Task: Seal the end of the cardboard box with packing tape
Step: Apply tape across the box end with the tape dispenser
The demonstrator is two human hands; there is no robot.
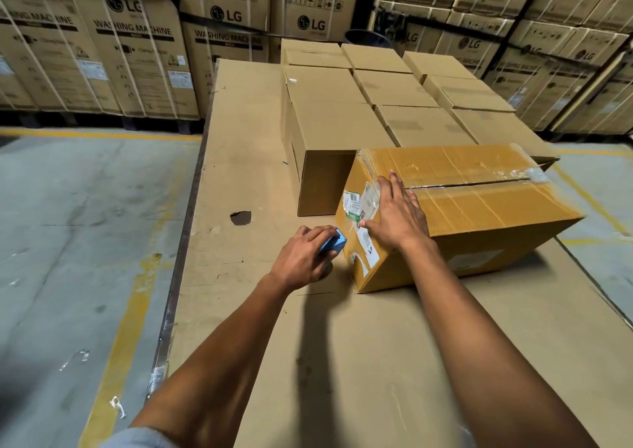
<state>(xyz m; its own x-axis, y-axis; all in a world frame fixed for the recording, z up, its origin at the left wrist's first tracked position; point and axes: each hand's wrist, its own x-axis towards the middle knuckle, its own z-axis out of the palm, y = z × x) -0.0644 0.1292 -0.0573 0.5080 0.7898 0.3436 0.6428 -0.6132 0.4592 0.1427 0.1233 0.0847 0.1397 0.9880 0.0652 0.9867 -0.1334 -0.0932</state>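
A yellow-brown cardboard box (479,208) lies on a cardboard-covered work surface (342,345), its near end turned toward me. Clear tape runs along its top seam, and labels and tape pieces sit on the near end. My right hand (394,214) lies flat over the top near corner, fingers spread, thumb on the end face. My left hand (303,257) grips a blue tape dispenser (334,243), whose tip touches the lower left edge of the box's end. The tape roll itself is hidden by my fingers.
Several plain closed boxes (342,122) stand in rows right behind the taped box. A dark hole (240,217) marks the surface left of it. Stacked washing-machine cartons (137,53) line the back. Concrete floor with yellow lines (120,345) lies to the left.
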